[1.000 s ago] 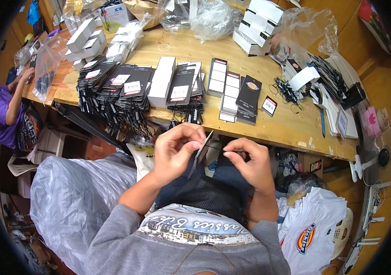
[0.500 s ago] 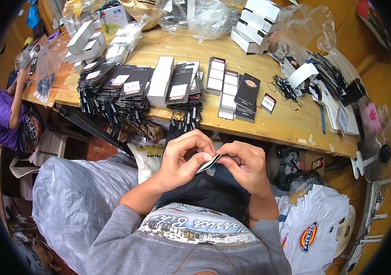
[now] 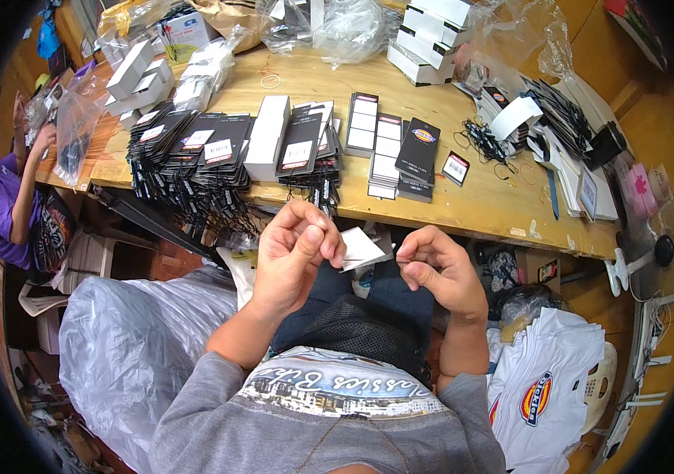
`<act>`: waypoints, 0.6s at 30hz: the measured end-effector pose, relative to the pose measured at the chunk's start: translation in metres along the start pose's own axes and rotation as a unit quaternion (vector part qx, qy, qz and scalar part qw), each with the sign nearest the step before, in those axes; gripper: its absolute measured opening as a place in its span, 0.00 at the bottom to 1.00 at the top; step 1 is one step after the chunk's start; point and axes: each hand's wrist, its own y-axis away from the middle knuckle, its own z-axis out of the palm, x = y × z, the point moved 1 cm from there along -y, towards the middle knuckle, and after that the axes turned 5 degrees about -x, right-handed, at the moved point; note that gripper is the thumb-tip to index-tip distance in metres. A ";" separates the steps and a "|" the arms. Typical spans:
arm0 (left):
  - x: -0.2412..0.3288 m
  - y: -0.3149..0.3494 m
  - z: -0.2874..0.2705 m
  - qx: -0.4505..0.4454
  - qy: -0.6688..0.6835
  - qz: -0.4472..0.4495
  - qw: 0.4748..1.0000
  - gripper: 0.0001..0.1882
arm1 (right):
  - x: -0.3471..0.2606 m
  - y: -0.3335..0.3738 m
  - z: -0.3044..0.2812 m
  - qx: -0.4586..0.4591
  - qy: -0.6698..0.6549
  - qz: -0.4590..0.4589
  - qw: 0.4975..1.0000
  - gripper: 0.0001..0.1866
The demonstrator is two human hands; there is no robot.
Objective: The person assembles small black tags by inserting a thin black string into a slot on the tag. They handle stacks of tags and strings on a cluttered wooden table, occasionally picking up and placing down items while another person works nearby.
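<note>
Above my lap, my left hand [image 3: 296,257] pinches a small white card [image 3: 360,248] between thumb and fingers. The card shows a short dark line near its lower edge, and a greyish part lies on its right side. My right hand [image 3: 446,272] is a little apart from the card, thumb and fingertips together in a pinch. Something thin and dark appears at those fingertips, too small to name. On the table edge beyond my hands lie stacks of black hang tags [image 3: 222,146] with dark cords hanging down, and a black tag [image 3: 417,148] on a pile.
On the wooden table [image 3: 479,209] are strips of white labels [image 3: 384,150], a long white box [image 3: 267,138], stacked white boxes [image 3: 424,47] and a tangle of black cords [image 3: 483,138]. A large plastic bag [image 3: 127,347] stands left, white shirts [image 3: 550,379] right. A co-worker in purple [image 3: 5,197] sits far left.
My hands were together over a small folded dark-and-white piece. Now they are apart, the right moved rightward, and the white card shows flat at my left hand.
</note>
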 end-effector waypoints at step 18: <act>-0.009 0.002 0.011 0.007 -0.225 -0.091 0.970 0.05 | -0.002 -0.006 0.011 0.205 -0.007 -0.069 0.976 0.05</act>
